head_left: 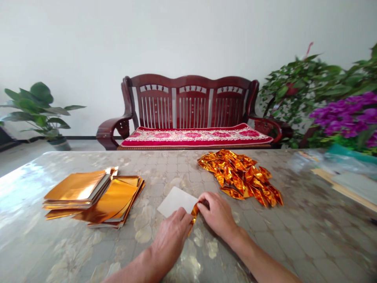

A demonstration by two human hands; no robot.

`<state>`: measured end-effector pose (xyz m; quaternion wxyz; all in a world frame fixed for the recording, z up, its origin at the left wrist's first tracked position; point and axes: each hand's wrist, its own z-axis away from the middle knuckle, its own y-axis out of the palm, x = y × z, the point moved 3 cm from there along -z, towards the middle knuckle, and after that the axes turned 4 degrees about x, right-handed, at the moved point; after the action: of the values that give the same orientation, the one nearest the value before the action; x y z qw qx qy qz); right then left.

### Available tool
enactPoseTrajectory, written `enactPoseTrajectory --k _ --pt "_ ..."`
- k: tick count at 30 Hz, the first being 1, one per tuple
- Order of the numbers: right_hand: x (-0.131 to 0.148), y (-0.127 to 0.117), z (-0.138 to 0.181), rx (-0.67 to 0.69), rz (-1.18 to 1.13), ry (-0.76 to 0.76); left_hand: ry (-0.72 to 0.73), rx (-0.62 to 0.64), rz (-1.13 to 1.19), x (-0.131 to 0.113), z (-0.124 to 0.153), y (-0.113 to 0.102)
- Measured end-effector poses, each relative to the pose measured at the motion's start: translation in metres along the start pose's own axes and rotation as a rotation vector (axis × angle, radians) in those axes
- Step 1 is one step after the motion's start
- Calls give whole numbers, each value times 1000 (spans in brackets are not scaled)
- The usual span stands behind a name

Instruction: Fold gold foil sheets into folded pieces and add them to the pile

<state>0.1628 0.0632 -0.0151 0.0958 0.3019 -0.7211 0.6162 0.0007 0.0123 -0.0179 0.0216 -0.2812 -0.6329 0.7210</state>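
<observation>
Both hands are closed on one foil sheet (176,200): my left hand (172,232) pins its near edge and my right hand (218,214) pinches the gold fold. It lies white side up on the desk (294,236), between the stack of flat gold sheets (94,196) and the pile of folded pieces (240,177). I judge that the slick foil could slide on the glossy desk and send the crease crooked, or tear under a hard pull.
</observation>
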Motion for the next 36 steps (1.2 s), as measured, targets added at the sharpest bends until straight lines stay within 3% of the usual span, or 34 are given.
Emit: enactPoseTrajectory --k 3,7,12,15,18,23,28,32,36 --pt "-4 4 0 16 -145 66 -18 -70 101 2 0 -1" --pt "-3 7 1 -33 -371 67 12 -252 132 7 1 0" --pt "14 -4 12 -225 -259 -251 164 -541 -49 8 0 -9" --pt "26 -11 21 -298 -186 -471 264 -561 -45 7 0 -16" --pt "29 -13 23 -292 -208 -531 298 -558 85 9 -1 -23" --pt "24 -14 16 -264 -176 -536 296 -726 474 21 -1 -31" --pt "14 -19 12 -266 -45 -530 242 -659 524 31 -4 -25" --pt "12 -16 11 -137 99 -466 91 -514 185 32 -3 -24" --pt "15 -9 10 -45 197 -460 101 -393 -83 26 -3 -24"
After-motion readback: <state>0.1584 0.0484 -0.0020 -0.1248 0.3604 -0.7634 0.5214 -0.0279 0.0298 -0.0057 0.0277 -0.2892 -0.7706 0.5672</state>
